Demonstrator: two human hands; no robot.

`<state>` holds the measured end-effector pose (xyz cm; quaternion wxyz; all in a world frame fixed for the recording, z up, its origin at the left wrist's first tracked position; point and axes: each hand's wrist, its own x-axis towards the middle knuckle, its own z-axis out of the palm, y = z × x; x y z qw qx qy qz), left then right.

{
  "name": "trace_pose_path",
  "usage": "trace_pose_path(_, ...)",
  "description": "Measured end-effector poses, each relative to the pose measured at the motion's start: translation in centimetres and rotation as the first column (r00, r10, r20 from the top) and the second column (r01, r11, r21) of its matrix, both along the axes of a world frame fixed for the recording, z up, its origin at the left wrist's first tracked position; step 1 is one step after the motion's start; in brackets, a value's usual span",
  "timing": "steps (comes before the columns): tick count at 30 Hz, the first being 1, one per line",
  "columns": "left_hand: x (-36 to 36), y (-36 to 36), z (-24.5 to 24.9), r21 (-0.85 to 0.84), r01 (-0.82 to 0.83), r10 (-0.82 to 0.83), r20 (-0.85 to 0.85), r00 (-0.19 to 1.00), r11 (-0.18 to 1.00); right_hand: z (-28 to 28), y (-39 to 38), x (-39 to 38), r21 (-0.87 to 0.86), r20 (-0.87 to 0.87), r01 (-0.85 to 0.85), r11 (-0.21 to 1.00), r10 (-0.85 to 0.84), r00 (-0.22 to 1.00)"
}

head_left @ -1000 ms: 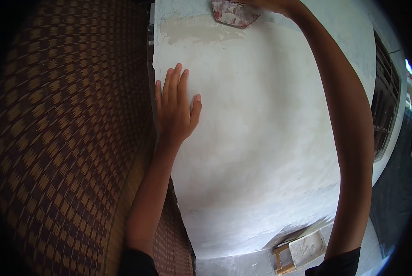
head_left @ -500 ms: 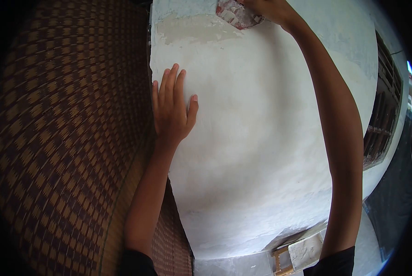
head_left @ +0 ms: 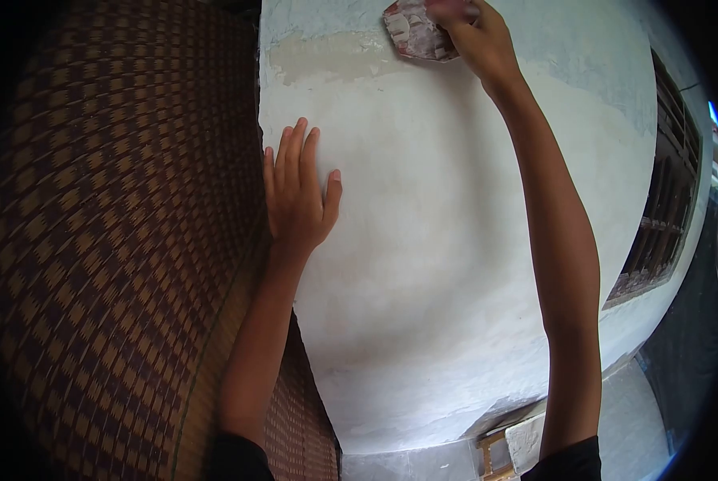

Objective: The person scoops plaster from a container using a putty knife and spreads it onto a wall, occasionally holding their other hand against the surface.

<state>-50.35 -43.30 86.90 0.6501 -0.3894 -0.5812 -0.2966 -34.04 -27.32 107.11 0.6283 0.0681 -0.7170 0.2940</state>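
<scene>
White plastered wall [head_left: 439,240], scraper [head_left: 413,32] gripped in right hand [head_left: 479,40] fingers [head_left: 455,12], left hand [head_left: 296,192] flat.

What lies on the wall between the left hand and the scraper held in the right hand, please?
In the head view, only bare wall: smooth and white above the left hand, then a tan patch beside the scraper.

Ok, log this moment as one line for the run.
left hand: open, flat on wall | right hand: grips smeared scraper, blade against wall near top | woven mat: left of wall
</scene>
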Motion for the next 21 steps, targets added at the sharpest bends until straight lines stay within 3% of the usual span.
trace_pose_path(1, -0.1, -0.1, 0.0, 0.001, 0.002, -0.002, 0.0, 1.0, 1.0, -0.9, -0.9, -0.5, 0.003, -0.017, -0.077, 0.997, 0.077, 0.997)
trace_pose_path(2, -0.1, -0.1, 0.0, 0.0, 0.002, -0.002, 0.002, 1.0, 1.0, -0.9, -0.4, -1.5, 0.12, -0.048, 0.082, 0.989, -0.076, 0.996)
trace_pose_path(4, 0.0, -0.1, 0.0, -0.007, 0.005, -0.005, 0.003, 1.0, 1.0, -1.6, -0.9, -1.3, 0.099, -0.026, 0.213, 0.972, -0.212, 0.977)
trace_pose_path(8, -0.1, -0.1, -0.1, -0.006, 0.003, -0.003, 0.005, 1.0, 1.0, -1.6, 0.1, -0.6, -0.008, -0.069, 0.191, 0.982, -0.191, 0.979)
trace_pose_path(10, -0.1, -0.2, -0.1, -0.005, -0.004, 0.004, 0.008, 1.0, 1.0, -2.0, -0.5, -0.9, -0.01, -0.147, 0.009, 1.0, -0.01, 0.989)
trace_pose_path(11, -0.2, -0.1, 0.0, -0.005, -0.011, 0.011, 0.008, 1.0, 1.0, -2.4, -0.9, -1.3, 0.084, -0.159, 0.068, 0.994, -0.054, 0.986)
trace_pose_path(15, 0.1, -0.2, 0.0, -0.01, 0.0, 0.001, 0.012, 1.0, 1.0, -2.4, -0.8, -1.7, 0.091, -0.051, 0.25, 0.964, -0.246, 0.968)
trace_pose_path(18, -0.1, -0.1, 0.0, 0.002, -0.011, 0.011, 0.009, 1.0, 1.0, -2.0, -0.4, -1.0, 0.005, -0.143, 0.243, 0.97, -0.239, 0.96)
trace_pose_path(21, -0.2, -0.1, 0.0, -0.003, -0.01, 0.01, -0.003, 1.0, 1.0, -2.9, -1.8, -1.7, 0.069, -0.159, 0.02, 0.997, -0.009, 0.987)
